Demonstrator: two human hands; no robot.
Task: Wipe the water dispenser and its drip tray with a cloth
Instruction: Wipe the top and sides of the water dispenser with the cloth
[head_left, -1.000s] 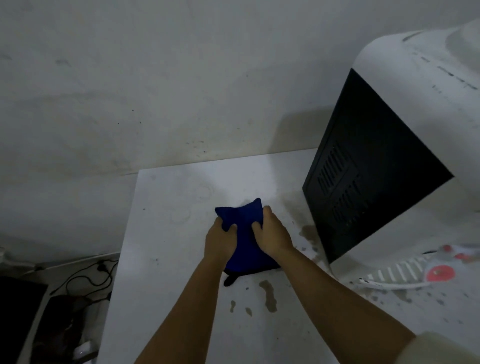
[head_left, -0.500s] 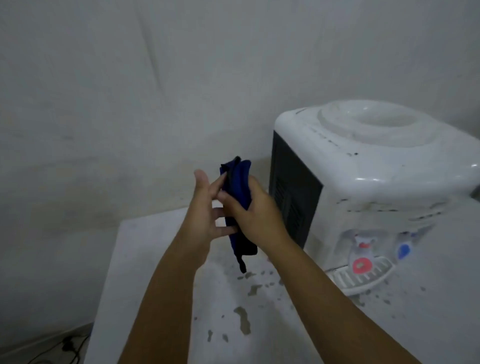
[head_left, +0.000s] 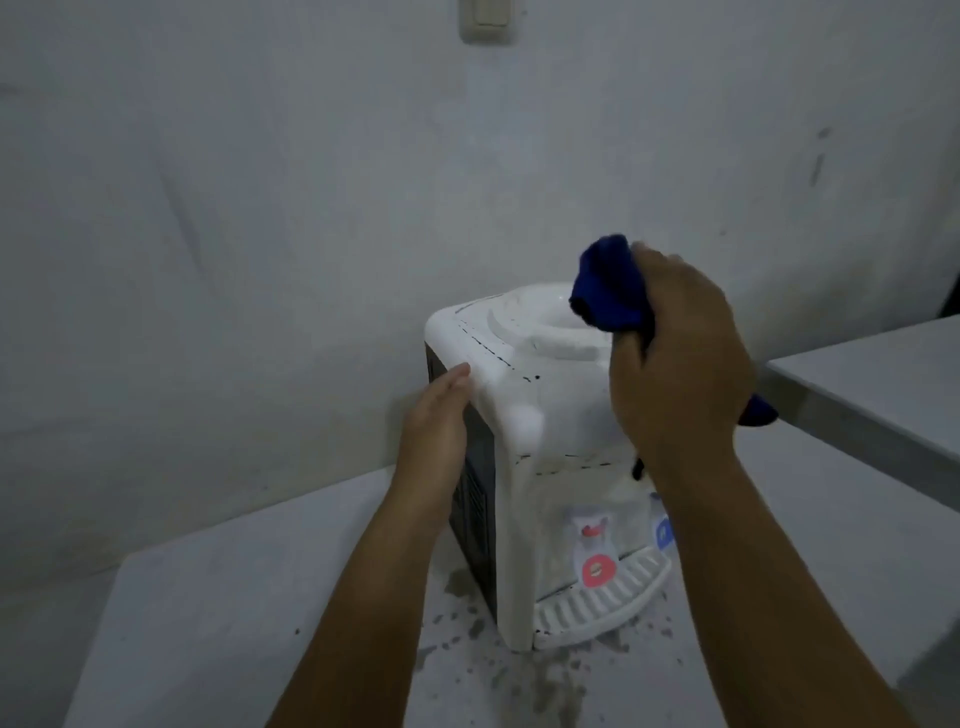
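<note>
A white water dispenser (head_left: 535, 415) with a black side panel stands on a white table (head_left: 234, 597). Its slotted white drip tray (head_left: 597, 603) juts out at the bottom front, below a red tap and a blue tap. My right hand (head_left: 680, 358) grips a bunched dark blue cloth (head_left: 608, 286) above the round well in the dispenser's top. My left hand (head_left: 439, 415) lies flat, fingers together, against the upper left side of the dispenser and holds nothing.
Dark wet patches (head_left: 519, 670) spot the table around the dispenser's base. A second white table (head_left: 872, 384) stands to the right, slightly higher. A grey wall rises close behind, with a light switch (head_left: 485, 21) at the top.
My right hand has carried the cloth from the table up over the dispenser's top. My left hand let go of the cloth and moved to the dispenser's left side. The view swung right.
</note>
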